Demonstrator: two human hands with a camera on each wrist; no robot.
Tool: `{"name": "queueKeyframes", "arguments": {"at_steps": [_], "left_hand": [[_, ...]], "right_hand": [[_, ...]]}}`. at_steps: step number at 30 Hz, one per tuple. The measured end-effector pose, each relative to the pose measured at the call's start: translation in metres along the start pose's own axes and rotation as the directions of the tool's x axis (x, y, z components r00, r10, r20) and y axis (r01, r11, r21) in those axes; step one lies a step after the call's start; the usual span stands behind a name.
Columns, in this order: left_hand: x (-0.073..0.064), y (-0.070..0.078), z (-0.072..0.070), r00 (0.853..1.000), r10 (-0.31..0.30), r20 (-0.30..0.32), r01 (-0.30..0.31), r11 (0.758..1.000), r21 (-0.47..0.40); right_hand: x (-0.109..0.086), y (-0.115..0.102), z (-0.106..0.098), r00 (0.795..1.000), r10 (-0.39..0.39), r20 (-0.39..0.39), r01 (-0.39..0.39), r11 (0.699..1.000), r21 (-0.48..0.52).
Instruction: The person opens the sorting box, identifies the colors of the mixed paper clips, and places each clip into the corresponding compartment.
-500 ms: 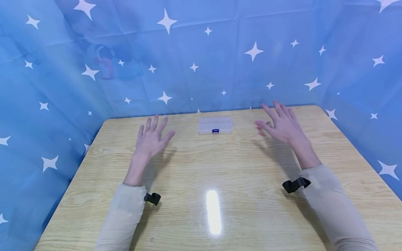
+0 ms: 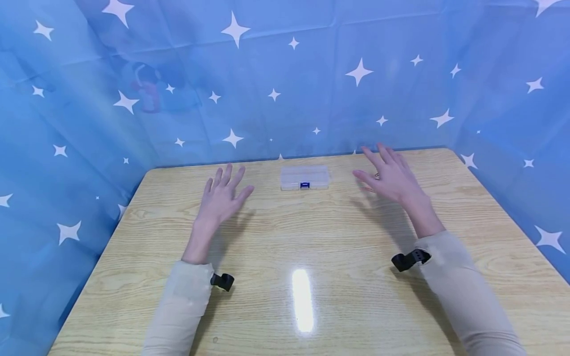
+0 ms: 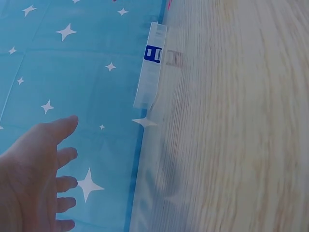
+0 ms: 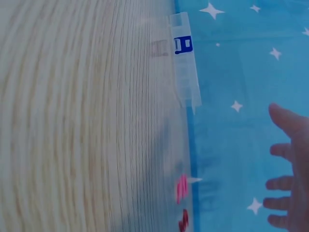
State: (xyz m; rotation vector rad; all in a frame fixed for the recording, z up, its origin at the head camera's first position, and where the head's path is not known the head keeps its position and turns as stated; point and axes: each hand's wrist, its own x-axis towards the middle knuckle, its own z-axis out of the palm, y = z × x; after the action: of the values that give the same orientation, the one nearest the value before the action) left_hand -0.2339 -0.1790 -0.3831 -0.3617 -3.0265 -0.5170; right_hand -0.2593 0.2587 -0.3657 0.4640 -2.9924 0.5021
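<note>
A clear plastic case (image 2: 305, 177) with a blue latch lies closed near the table's back edge. To its left, my left hand (image 2: 220, 200) is held over the table, fingers spread and palm down, holding nothing. On the other side my right hand (image 2: 391, 179) hovers in the same way, its fingers extended. Small pink (image 4: 181, 188) and dark red (image 4: 183, 221) pieces lie on the table by the right hand; in the head view that hand mostly covers them. Both wrist views show the case's latch side (image 3: 151, 67), apart from the fingers.
The wood-grain table (image 2: 267, 237) carries a bright light reflection at its front middle. A blue curtain with white stars (image 2: 285, 74) hangs along the back and both sides. A black strap-on camera (image 2: 222, 282) sits on the left wrist, another (image 2: 409, 259) on the right.
Both hands have moved slightly inward toward the case, the left one rightward and the right one leftward. The right hand now covers more of the small pieces. The case has stayed put.
</note>
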Motion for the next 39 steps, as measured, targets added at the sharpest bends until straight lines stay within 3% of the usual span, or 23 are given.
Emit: {"name": "queueKeyframes", "arguments": {"at_steps": [27, 39], "left_hand": [[0.017, 0.018, 0.023, 0.998, 0.066, 0.015, -0.065, 0.996, -0.064], [0.023, 0.027, 0.027, 0.997, 0.069, 0.033, -0.065, 0.994, -0.087]], "right_hand": [[0.021, -0.033, 0.021, 0.995, -0.098, 0.002, 0.098, 0.995, -0.014], [0.028, -0.043, 0.028, 0.989, -0.145, -0.003, 0.145, 0.989, 0.017]]}}
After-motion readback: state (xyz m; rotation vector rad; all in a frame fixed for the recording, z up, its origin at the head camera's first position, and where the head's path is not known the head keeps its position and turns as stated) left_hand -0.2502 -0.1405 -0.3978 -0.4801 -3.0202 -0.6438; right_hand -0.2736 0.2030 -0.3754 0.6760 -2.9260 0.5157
